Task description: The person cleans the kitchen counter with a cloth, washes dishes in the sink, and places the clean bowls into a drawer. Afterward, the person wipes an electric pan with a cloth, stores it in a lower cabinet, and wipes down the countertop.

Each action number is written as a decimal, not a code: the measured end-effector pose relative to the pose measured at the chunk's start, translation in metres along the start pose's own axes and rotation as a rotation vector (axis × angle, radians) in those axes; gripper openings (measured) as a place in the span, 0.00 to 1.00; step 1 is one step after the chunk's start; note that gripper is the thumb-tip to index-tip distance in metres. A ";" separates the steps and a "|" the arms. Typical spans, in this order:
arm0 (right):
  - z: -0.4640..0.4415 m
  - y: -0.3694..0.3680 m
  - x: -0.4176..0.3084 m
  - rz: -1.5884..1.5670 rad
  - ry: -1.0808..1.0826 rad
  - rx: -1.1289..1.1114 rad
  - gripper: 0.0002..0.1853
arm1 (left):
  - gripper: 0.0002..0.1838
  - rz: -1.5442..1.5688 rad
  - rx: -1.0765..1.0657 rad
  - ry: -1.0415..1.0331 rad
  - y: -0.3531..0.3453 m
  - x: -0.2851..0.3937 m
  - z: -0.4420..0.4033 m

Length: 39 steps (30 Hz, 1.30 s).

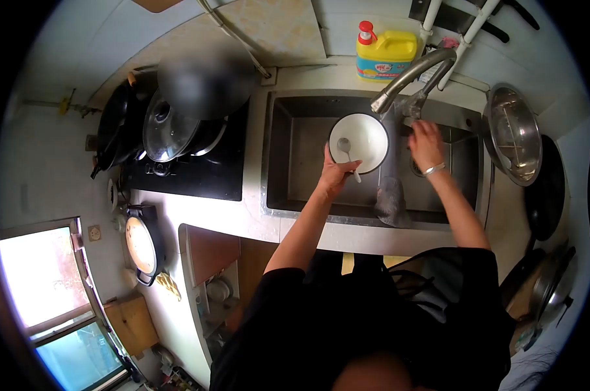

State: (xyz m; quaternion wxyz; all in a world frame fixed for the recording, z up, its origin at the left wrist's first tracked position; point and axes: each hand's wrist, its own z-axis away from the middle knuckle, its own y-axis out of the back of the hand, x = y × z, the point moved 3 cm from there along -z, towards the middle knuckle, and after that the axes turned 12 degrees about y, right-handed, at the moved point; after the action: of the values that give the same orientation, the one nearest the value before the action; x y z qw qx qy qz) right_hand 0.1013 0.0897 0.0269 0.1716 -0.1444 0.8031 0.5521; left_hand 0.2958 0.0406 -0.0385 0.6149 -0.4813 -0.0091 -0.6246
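My left hand (336,174) is closed on the rim of a white bowl (371,140) with a dark edge, held over the sink. A spoon (344,146) lies in the bowl with its handle over the near rim, under my left thumb. Just below the base of the faucet (410,73) is my right hand (426,144), its fingers apart and slightly bent, holding nothing that I can see. Whether the fingertips touch the faucet is unclear. A bracelet circles my right wrist.
The steel double sink (295,210) is set into a pale counter. A crumpled grey mesh-like thing (391,201) hangs on its divider. Behind stands a yellow detergent jug (394,49). A metal basin (515,133) leans at the right; a lidded pan (169,130) sits on the stove at the left.
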 end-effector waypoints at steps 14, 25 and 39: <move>-0.013 -0.141 -0.021 -1.301 -0.937 -0.302 0.05 | 0.47 -0.045 -0.056 -0.157 -0.008 -0.001 -0.021; -0.017 -0.149 -0.033 -1.143 -0.872 -0.228 0.06 | 0.46 -0.069 0.017 0.015 0.021 -0.007 -0.027; -0.005 -0.137 -0.016 -1.115 -0.737 -0.216 0.11 | 0.47 -0.092 0.066 0.169 0.034 -0.015 -0.020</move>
State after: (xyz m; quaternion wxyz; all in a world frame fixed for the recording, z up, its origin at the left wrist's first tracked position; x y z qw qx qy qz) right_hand 0.1724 0.0383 -0.0790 0.6781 -0.3556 0.4379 0.4712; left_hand 0.3068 0.0314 -0.0782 0.5994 -0.4055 0.0002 -0.6901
